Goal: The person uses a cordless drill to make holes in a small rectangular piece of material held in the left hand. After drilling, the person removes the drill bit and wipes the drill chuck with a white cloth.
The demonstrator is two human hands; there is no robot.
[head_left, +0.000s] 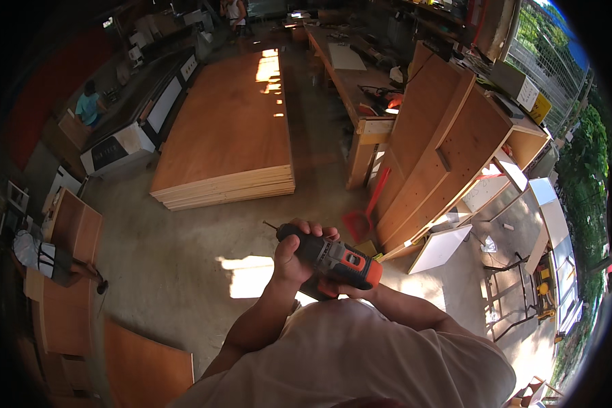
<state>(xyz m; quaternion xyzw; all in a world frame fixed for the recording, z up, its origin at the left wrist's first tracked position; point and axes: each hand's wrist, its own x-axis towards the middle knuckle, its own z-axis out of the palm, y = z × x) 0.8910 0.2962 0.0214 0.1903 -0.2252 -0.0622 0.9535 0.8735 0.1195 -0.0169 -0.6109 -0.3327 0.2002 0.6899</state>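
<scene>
"First entries, far left?"

"Brown wooden box (pixel 80 221), one. Loose brown panel (pixel 145 370), one, lower down. Then a stack of large brown boards (pixel 224 129), pale at the edges, on the concrete floor (pixel 132 231)."

"Centre?"

"Cordless drill (pixel 340 262), one, black with orange trim, held up in front of the chest. Thin bit (pixel 270 225) fitted, pointing left and away from the body."

"Hands?"

"Both at the drill, close together. Left hand (pixel 292 264): wrapped round the front end, thumb on the near side, fingers over the top. Right hand (pixel 362 293): beneath the rear, largely hidden; how tightly it is closed, cannot tell."

"Handling notes?"

"Judged hard and stiff, fairly heavy for its bulk, body sturdy. Best held by the handle, second hand steadying the housing. The smooth casing may slip under damp fingers; the bit, slender, looks the fragile part, no place to grip."

"Remaining, rightward?"

"Red dustpan (pixel 358 223), one, long-handled. Tall brown cabinet (pixel 428 153), leaning in view. White panel (pixel 442 248), one, tilted. Dark metal frame (pixel 494 269), one, furthest right."
</scene>
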